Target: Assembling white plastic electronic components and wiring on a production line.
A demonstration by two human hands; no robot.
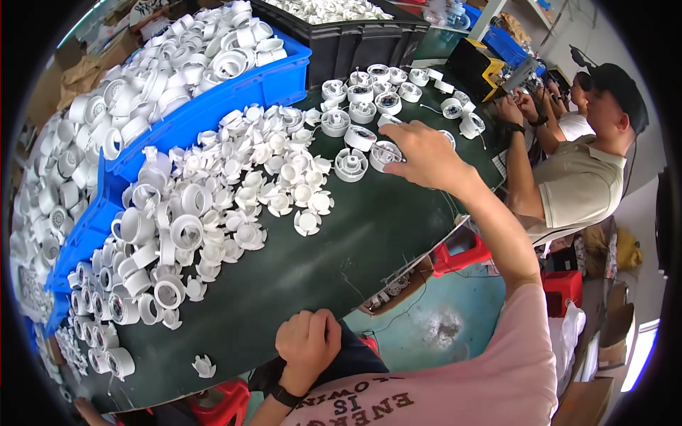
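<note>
My right hand (428, 155) reaches across the dark green table to the group of round white housings. Its thumb and fingers close around one white housing (382, 157) at the near side of the group. Beside that one stand an open white housing with a raised centre (351, 165) and another housing with a dark circuit part inside (360, 138). My left hand (307, 342) is curled into a fist by the table's near edge, with nothing showing in it. A single white finned cap (204, 366) lies to its left on the tabletop.
White finned caps (249, 234) and white rings (187, 231) spread over the left of the table (284, 284). Behind them stand a heaped blue bin (284, 71) and a black crate (369, 53). A person in a cap (582, 177) works at right, near red stools (462, 255).
</note>
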